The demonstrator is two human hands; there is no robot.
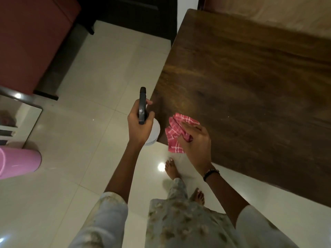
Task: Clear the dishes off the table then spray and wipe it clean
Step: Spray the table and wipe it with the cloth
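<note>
My left hand [138, 126] holds the spray bottle [152, 131] by its neck, a finger at the trigger, nozzle toward twelve o'clock, just off the table [250, 77] edge. My right hand [195, 140] pinches the red checked cloth [176, 129] at the table's near corner. The cloth looks soft and limp, best bunched in the palm; the bottle looks rigid and light.

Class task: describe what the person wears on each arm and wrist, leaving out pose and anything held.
Both arms are bare from wrist to above the elbow. The pale blue-grey sleeves with a faded floral print end at the upper arms. The right wrist carries a dark beaded bracelet with a thin reddish band beside it. The left wrist is bare, and no rings show on the fingers.
</note>
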